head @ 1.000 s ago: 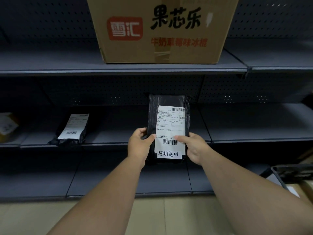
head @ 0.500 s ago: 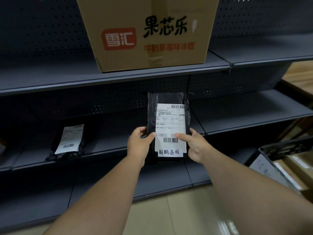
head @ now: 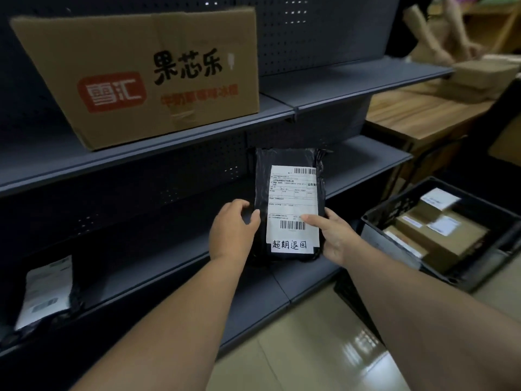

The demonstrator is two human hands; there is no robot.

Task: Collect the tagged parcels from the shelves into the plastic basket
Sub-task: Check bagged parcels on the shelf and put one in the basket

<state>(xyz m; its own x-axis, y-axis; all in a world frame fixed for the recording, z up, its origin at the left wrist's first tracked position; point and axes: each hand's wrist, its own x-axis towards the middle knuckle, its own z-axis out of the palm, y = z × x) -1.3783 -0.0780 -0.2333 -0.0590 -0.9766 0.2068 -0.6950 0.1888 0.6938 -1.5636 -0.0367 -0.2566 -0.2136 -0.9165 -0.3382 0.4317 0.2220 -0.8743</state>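
The person held a black parcel [head: 289, 204] upright in front of the middle shelf [head: 366, 167], clear of its front edge, with both hands at the lower half. The left hand [head: 232, 231] curled round the parcel's left edge, thumb on the front and fingers behind. The right hand [head: 334, 235] gripped the right edge, its thumb laid across the white shipping label [head: 293, 204] just above the lower barcode. A handwritten white tag [head: 290, 245] sat at the bottom of the label, so this looked like one of the tagged parcels.

The wrapping was a glossy, wrinkled poly bag, so it would likely be soft, light and somewhat slippery; it kept a flat slab shape in the grip, which suggested something fairly stiff inside, though the dim light left that uncertain. Holding both long edges, as here, suited it best, since a pinch on loose film alone could slide.

The plastic basket [head: 375, 221] stood on the floor to the right, below the shelf end, already holding boxed parcels [head: 439, 231]. Another bagged parcel [head: 46, 289] lay at the left end of the lower shelf [head: 158, 277]. A large cardboard box [head: 141, 77] sat on the upper shelf [head: 338, 88].
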